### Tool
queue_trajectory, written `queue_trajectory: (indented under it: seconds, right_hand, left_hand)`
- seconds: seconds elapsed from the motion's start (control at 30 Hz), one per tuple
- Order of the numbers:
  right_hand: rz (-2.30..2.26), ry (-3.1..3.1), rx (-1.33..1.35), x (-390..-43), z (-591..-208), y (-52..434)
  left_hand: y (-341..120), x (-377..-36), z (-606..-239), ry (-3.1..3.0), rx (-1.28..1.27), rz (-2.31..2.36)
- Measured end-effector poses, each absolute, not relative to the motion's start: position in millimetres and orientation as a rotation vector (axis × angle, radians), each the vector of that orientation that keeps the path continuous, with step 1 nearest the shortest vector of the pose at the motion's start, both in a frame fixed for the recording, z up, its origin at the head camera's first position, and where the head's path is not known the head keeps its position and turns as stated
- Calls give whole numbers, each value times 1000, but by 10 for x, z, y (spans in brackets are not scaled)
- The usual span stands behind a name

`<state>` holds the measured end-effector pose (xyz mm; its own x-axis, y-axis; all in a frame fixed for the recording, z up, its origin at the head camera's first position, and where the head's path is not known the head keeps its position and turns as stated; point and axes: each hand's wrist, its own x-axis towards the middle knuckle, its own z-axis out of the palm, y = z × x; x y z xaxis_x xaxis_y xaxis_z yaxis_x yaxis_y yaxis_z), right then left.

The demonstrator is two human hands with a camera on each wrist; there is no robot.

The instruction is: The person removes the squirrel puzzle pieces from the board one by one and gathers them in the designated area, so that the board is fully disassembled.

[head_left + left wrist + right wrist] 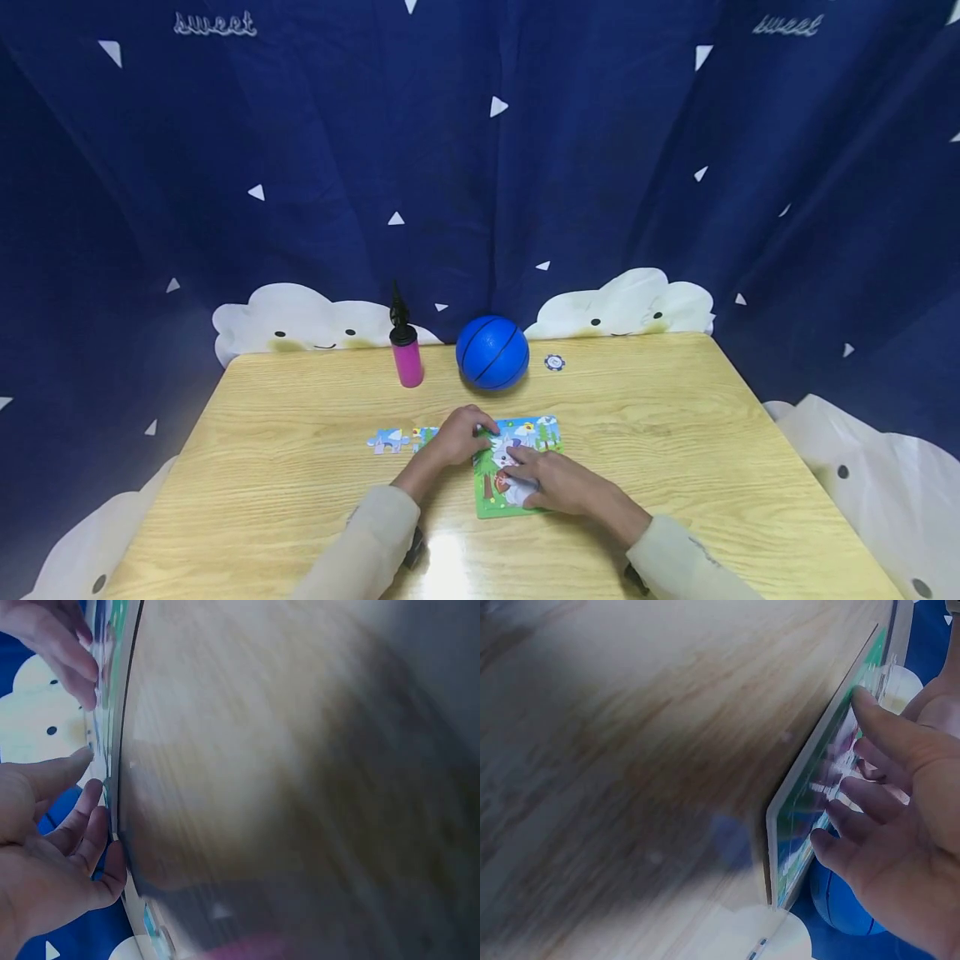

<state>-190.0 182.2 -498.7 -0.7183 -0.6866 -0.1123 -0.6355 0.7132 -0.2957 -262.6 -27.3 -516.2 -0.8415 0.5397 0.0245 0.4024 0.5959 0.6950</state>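
A jigsaw puzzle board [491, 505] lies flat on the wooden table, showing a white cartoon animal among green trees under a blue sky. My left hand [457, 437] is at its upper left part, fingertips on the picture. Over the right half, my right hand [558, 482] rests its fingertips and thumb on the puzzle. In the right wrist view the fingers [870, 799] are spread and lightly bent along the board's surface. The left wrist view shows the left thumb [64, 771] apart from the fingers, all right at the board. Left of it lies a loose puzzle piece [388, 442].
Another puzzle piece [424, 435] lies partly behind the left hand. Toward the table's back edge stand a pink and black hand pump [407, 358] and a blue ball [492, 352], with a poker chip [554, 362] to the ball's right. A dark blue curtain [450, 167] hangs behind.
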Motion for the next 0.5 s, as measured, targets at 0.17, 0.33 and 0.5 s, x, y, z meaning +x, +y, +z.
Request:
queue_trajectory:
  seconds: [0.17, 0.33, 0.5]
  right_hand:
    - [-328, 2701, -1044, -1910, -4990, 1818]
    - [-320, 2683, -1037, -1913, -4976, 1814]
    - [-308, 2674, -1052, -1913, -4982, 1817]
  left_hand:
    - [-236, -2620, -5162, 2638, 743, 1019]
    - [-220, -2601, -5158, 2633, 678, 988]
    - [-214, -2599, -5152, 2637, 663, 968]
